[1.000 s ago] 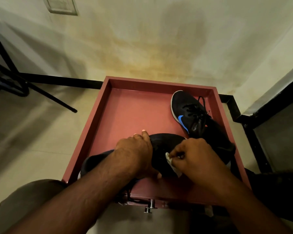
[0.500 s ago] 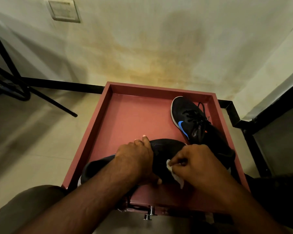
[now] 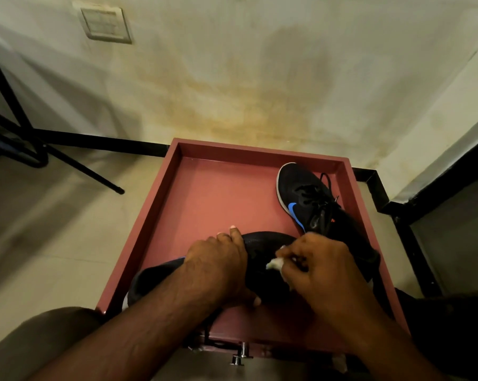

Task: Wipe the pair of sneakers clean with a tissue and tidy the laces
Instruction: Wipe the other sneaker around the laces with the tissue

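Head view: left hand (image 3: 218,273) fingers curl around the near sneaker (image 3: 262,248); right hand (image 3: 317,273) fingers pinch a tissue (image 3: 275,264) against it, in the red tray (image 3: 218,193).

Left hand (image 3: 217,268) around black sneaker (image 3: 265,251), right hand (image 3: 317,270) pinching tissue (image 3: 275,264).

1. Light was dim, warm and yellowish, brightest on the wall (image 3: 260,78).
2. Soft shadows fell leftward across the floor (image 3: 53,215).
3. Wide-angle bending curved the frame's edges.
4. Right hand (image 3: 320,273) showed slight motion blur; black sneaker (image 3: 309,199) detail was lost in darkness.
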